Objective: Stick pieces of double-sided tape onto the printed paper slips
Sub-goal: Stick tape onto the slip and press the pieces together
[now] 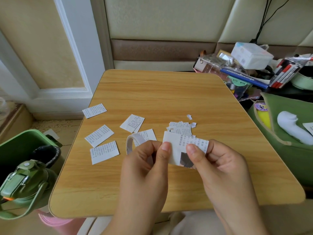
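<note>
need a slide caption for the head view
Both hands, left hand and right hand, pinch a printed paper slip above a wooden table, tape roll and more slips lying nearby.

Soft, even daylight, faint shadows, slightly soft focus throughout, wide-angle bending toward the edges

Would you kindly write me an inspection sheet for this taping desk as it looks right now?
Surface: light wooden table with rounded corners.
Job's things: white printed paper slip pinched by both hands; white tape roll on the left hand; loose printed slips at left; small slip stack.
Clutter: two torn white scraps by the stack.
Grippers: left hand and right hand both pinch the slip.
Cables: black cables hang down the wall.
Surroundings: green bin, green bottle, cluttered stationery pile.
</note>
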